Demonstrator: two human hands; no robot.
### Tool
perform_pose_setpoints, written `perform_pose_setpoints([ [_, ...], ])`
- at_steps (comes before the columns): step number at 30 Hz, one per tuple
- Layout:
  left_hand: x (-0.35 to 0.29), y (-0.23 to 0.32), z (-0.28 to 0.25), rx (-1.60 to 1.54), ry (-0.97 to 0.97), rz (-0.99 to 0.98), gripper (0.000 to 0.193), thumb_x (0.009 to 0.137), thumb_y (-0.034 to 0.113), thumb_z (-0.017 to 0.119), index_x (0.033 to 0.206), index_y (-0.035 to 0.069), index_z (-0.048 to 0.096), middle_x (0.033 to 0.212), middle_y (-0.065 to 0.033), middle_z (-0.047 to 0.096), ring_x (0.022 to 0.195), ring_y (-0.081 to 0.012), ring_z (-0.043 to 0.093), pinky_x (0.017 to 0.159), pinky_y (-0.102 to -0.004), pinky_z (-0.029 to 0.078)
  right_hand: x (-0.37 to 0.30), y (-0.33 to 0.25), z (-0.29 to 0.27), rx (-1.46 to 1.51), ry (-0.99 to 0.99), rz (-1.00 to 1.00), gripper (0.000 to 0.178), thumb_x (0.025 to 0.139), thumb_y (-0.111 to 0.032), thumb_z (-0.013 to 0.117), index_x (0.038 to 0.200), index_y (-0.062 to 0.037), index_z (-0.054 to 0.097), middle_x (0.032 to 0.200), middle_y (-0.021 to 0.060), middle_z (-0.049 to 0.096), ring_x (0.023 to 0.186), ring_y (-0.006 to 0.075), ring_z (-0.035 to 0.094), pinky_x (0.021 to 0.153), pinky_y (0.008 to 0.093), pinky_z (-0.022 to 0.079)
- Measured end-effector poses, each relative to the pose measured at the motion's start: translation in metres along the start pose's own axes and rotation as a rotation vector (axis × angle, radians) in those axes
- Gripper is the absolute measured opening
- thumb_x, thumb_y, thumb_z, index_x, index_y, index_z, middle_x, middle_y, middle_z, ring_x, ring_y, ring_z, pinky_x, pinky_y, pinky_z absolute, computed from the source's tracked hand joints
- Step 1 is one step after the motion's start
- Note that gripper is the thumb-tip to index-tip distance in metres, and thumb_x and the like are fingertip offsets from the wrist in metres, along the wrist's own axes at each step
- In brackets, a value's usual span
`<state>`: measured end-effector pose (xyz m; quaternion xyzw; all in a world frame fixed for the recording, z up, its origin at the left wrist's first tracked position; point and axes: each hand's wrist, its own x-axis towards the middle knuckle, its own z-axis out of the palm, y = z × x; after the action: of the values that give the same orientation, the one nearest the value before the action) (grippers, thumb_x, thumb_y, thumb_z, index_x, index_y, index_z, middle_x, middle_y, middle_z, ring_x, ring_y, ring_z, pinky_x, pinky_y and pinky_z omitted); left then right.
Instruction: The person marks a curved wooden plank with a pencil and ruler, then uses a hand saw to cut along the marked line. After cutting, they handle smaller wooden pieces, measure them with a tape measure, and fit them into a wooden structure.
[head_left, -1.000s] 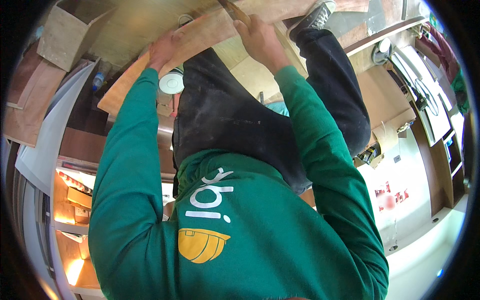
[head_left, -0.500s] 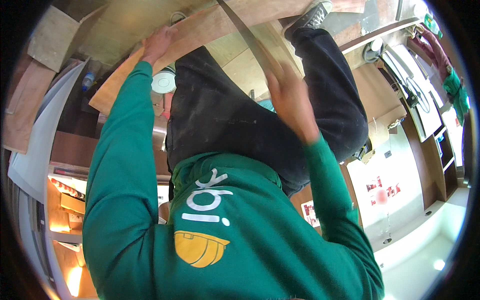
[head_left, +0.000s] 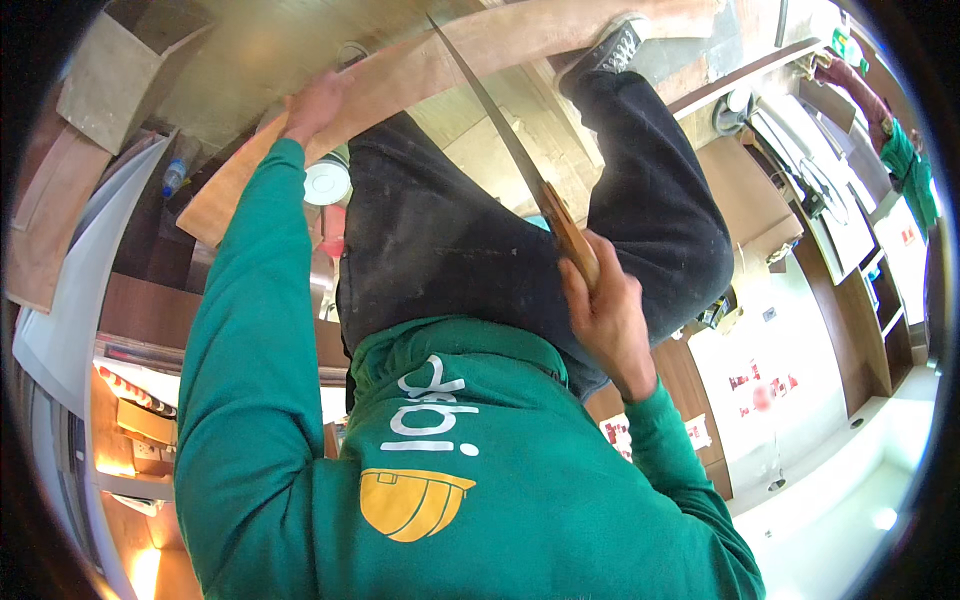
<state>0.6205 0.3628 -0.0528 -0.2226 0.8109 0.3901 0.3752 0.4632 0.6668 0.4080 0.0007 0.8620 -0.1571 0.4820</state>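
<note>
My right hand (head_left: 612, 315) is closed around the wooden handle of a handsaw (head_left: 505, 125). Its long, tapering blade points away from me, and the tip reaches the near edge of a long wooden board (head_left: 450, 60). That board spans the far side of the view, in front of my legs. At its left part, my left hand (head_left: 316, 105) grips it from above, the fingers reaching toward the far edge; blur hides their exact hold. My shoe (head_left: 612, 48) is against the board toward the right.
A round white lid (head_left: 327, 183) lies below the board by my left forearm. Offcut panels (head_left: 110, 80) and a plastic bottle (head_left: 174, 176) are at the far left. A cardboard box (head_left: 745, 190) stands right of my leg. Beyond it, a person's sleeve (head_left: 908, 170) shows.
My right hand has pulled the handsaw back toward my body, and its handle now shows plainly. My left hand stays at the same place on the board.
</note>
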Motion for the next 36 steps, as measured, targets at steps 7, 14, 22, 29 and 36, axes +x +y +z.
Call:
perform_pose_setpoints([
  [7,0.001,-0.011,0.012,0.006,0.109,-0.025,0.058,0.108,0.057,0.049,0.119,0.002,0.063,0.121,-0.0283,0.068,0.118,-0.0482,0.063,0.100,-0.0557,0.047,0.186,0.033,0.096,-0.062,0.150,-0.287,0.034,0.105,-0.030,0.064,0.117,0.0015,0.062,0.090,0.0349,0.070,0.088,0.0569,0.067,0.079,0.0622,0.053],
  [14,0.001,-0.022,0.022,-0.033,0.078,-0.001,0.060,0.108,0.059,0.047,0.121,0.002,0.064,0.119,-0.0275,0.068,0.118,-0.0476,0.063,0.100,-0.0553,0.047,0.204,0.010,0.097,-0.053,0.121,-0.227,0.039,0.104,-0.034,0.062,0.106,0.0043,0.059,0.090,0.0381,0.068,0.091,0.0593,0.066,0.080,0.0636,0.053],
  [22,0.003,-0.014,0.010,-0.037,0.016,-0.043,0.060,0.109,0.059,0.044,0.122,0.004,0.064,0.125,-0.0258,0.068,0.119,-0.0467,0.063,0.100,-0.0556,0.047,0.017,-0.003,-0.001,0.048,-0.055,0.057,0.033,0.105,-0.025,0.064,0.131,-0.0044,0.059,0.090,0.0335,0.070,0.089,0.0539,0.070,0.076,0.0602,0.055],
  [29,0.011,-0.025,0.017,0.022,0.087,0.044,0.056,0.108,0.055,0.046,0.124,0.005,0.067,0.128,-0.0274,0.068,0.125,-0.0469,0.061,0.104,-0.0549,0.047,0.268,0.013,0.133,-0.047,0.224,-0.266,0.037,0.104,-0.033,0.064,0.105,0.0040,0.059,0.087,0.0374,0.067,0.093,0.0583,0.066,0.079,0.0618,0.054],
  [36,0.008,-0.029,0.020,-0.050,0.084,-0.010,0.058,0.108,0.056,0.048,0.116,0.001,0.065,0.122,-0.0270,0.067,0.118,-0.0456,0.062,0.100,-0.0536,0.047,0.075,0.015,0.039,-0.123,0.066,-0.135,0.031,0.104,-0.024,0.065,0.123,-0.0002,0.060,0.090,0.0342,0.069,0.084,0.0564,0.068,0.073,0.0603,0.054],
])
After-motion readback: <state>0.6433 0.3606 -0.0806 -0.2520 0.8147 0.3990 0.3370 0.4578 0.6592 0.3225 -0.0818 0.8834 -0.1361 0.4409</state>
